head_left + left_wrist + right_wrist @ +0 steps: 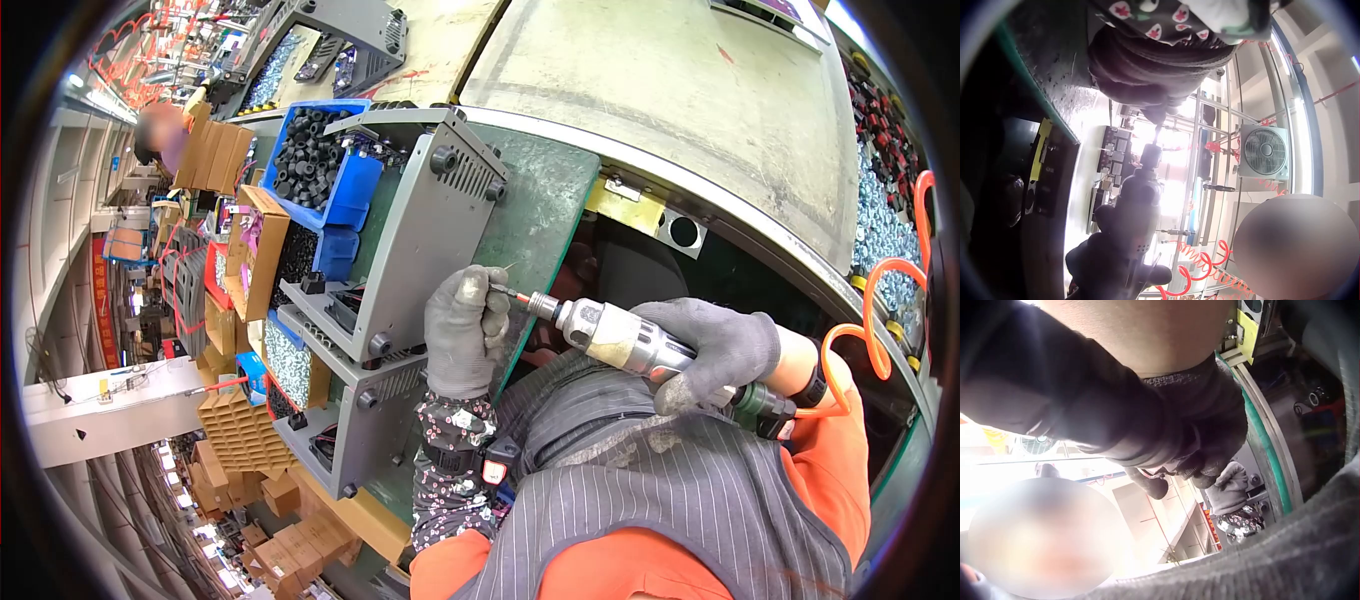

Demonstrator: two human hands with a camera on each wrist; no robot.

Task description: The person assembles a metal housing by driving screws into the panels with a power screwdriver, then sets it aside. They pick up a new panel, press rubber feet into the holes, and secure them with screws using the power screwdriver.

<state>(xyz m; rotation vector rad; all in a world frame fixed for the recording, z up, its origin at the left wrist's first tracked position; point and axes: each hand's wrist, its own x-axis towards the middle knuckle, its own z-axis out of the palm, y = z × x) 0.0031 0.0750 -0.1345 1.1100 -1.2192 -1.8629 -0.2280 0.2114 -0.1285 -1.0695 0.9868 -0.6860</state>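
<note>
My right hand (pixel 705 350), in a grey glove, grips a pneumatic screwdriver (pixel 610 335) that lies across my lap and points left. Its thin bit reaches my gloved left hand (pixel 460 335), whose thumb and fingertips pinch at the bit's tip; I cannot tell what small piece is between them. Just left of that hand stands a grey metal housing (pixel 415 250) with vent slots and black round feet. In the left wrist view the screwdriver (pixel 1138 209) points up at the left fingertips. The right wrist view shows the left hand (pixel 1230 490) beyond the dark right glove (pixel 1216 434).
A second grey housing (pixel 370 425) stands nearer me. Behind them are a blue bin (pixel 350 185) of black rubber feet and a box of screws (pixel 287 362). An orange coiled air hose (pixel 880 300) runs at the right. The green bench edge (pixel 560 250) passes before my lap.
</note>
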